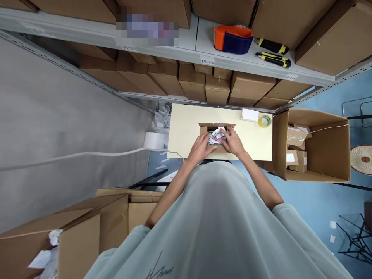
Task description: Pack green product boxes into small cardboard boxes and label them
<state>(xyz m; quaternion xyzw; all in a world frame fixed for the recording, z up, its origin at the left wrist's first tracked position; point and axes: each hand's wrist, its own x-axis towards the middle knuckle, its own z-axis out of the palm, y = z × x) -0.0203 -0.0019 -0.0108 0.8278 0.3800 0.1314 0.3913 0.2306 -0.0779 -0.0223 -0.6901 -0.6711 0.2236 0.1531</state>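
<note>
Worn upper garment: loose, pale grey-green fabric shirt [223,217]; short, matching sleeves [296,221]; black, script-like marking [159,270] on the wearer's left chest. Hands [200,148]: bare.

A cream table [186,120] carries a carton [223,149], white box [250,115] and tape [264,126].

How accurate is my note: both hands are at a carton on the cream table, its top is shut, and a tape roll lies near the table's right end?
The carton is open, not shut: the head view shows white paper in its opening. The left hand and right hand are at it on the cream table, with the tape roll near the table's right end.
</note>
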